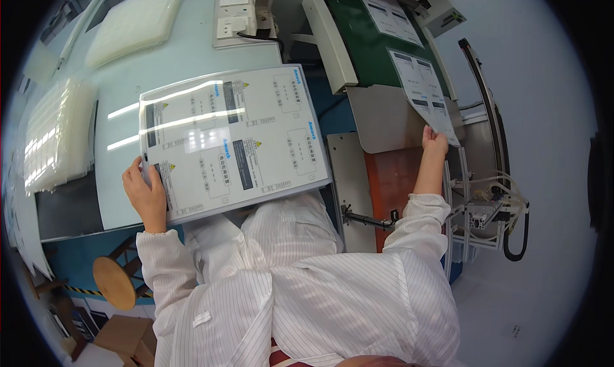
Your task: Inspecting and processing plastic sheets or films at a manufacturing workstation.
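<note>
A wide flat stack of printed label sheets (262,133), glossy and clear-edged, lies on the table in front of me. At its near left corner my left hand (146,191) grips the edge, thumb on top and fingers along the outside. My right hand (435,142) reaches out to the right, pinching the near end of a printed sheet (419,79). That sheet lies partly on a green conveyor belt (364,60), and its near end bends over the metal plate (387,117) at the belt's end.
Another printed sheet (387,15) lies farther up the belt. Bundles of translucent white strips (61,133) sit at the left. A power socket box (236,22) stands behind the stack. Right of the belt is a metal frame with hoses (486,213); a round stool (115,282) stands lower left.
</note>
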`<state>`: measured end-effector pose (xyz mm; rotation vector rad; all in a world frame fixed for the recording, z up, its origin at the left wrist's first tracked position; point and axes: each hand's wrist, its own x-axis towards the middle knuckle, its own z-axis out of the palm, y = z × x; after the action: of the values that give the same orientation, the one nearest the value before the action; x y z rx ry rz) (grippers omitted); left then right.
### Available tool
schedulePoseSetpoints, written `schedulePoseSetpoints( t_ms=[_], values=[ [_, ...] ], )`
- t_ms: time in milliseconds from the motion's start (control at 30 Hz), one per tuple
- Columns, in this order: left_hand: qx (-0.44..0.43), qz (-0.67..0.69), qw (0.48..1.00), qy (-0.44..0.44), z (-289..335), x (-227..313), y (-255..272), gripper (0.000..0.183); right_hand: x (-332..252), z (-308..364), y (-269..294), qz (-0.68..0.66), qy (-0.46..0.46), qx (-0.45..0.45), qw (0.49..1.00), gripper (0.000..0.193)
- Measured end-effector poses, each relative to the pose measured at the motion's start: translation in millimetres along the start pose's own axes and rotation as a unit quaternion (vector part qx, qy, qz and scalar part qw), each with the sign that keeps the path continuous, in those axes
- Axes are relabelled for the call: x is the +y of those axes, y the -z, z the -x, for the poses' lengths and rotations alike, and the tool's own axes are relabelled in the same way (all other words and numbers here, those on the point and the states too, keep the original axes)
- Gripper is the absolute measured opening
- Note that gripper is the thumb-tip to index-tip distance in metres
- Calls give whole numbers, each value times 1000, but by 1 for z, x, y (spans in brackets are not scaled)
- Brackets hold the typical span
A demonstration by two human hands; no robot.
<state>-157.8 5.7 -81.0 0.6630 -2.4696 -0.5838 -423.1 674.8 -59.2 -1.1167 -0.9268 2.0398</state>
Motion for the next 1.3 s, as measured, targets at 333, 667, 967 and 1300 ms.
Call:
schedulePoseSetpoints(
  t_ms=[333,667,967,1300],
  values=[
    [41,-5,999,-10,4,-3,-1,31,-30,218,-97,3,216,-502,838,32],
    [-63,537,826,161,7,16,44,53,1,335,-26,-43,-57,-805,589,33],
    [-193,574,732,312,-4,-21,52,42,91,319,70,382,-235,-627,637,41],
    [-122,240,950,161,-11,-8,20,35,111,307,100,488,-68,-516,700,17]
  ],
)
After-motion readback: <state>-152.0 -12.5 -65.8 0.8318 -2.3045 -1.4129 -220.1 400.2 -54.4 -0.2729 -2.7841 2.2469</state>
